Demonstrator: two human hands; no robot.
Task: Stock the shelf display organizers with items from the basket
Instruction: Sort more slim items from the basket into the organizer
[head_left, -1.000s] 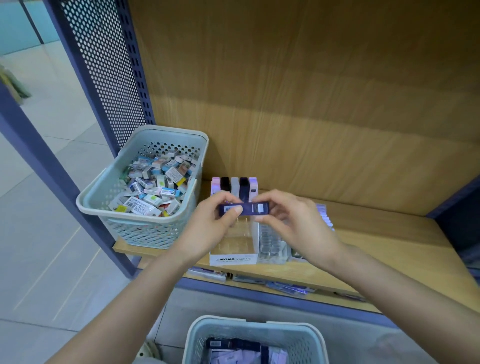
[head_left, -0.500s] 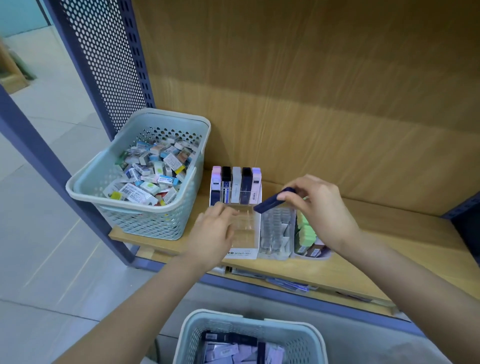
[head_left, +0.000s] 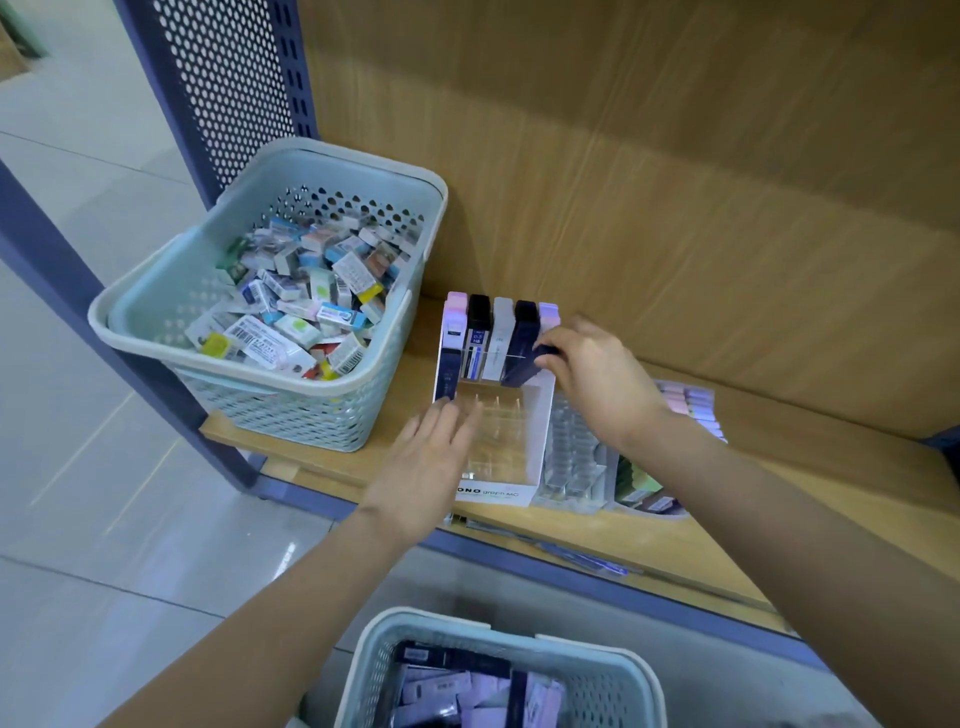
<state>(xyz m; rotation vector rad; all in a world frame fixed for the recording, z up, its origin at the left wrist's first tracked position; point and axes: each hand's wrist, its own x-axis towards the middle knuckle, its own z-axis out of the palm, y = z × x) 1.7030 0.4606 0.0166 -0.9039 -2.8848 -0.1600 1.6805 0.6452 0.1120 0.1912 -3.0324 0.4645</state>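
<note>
Wooden shelf (head_left: 831, 457) carries a clear organizer (head_left: 543, 441) at the centre of the frame. Its back row holds upright cases (head_left: 479, 332): pink, black, white, navy and lilac. One more dark case (head_left: 448, 374) stands in front of the pink one.

From the right, the right hand (head_left: 597, 379) reaches in. Its fingers (head_left: 550, 345) pinch the top end of a navy case (head_left: 519, 366). That case leans slightly, its lower end down in the organizer, just in front of the back row's navy one.

At the organizer's front left corner lies the left hand (head_left: 431, 467), flat, with fingers straight and holding nothing.

A shelf basket (head_left: 130, 332) full of small boxes sits at the left of the frame, near the organizer. Right of the organizer, touching it, stands a second clear tray (head_left: 571, 462). Pastel packs (head_left: 691, 405) lie beyond that.

At the bottom edge, a lower basket (head_left: 618, 691) holds more dark and lilac cases.
</note>
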